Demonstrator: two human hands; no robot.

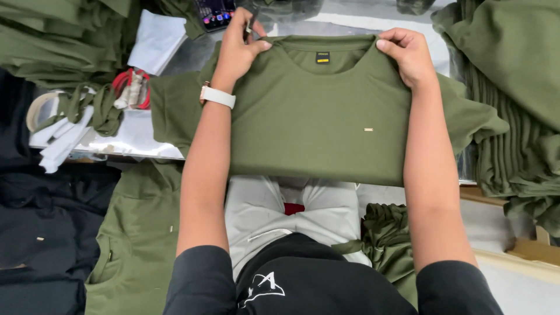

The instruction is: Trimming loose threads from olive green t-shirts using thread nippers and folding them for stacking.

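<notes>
The counter (134, 137) in front of me is pale and shiny, crowded at its edges with olive cloth. A tall stack of folded olive shirts (513, 116) stands at my right, just beside the work, and another heap of olive garments (52, 35) fills the far left corner. Between them lies the olive t-shirt (326, 116), spread flat on the counter with its collar away from me and its lower half folded under. My left hand (239, 46) has its grip pinching the shirt's left shoulder by the collar. My right hand (408, 52) has its grip pressed together on the right shoulder seam. A white watch (217, 96) sits on my left wrist. A phone (214, 13) rests beyond the collar.
</notes>
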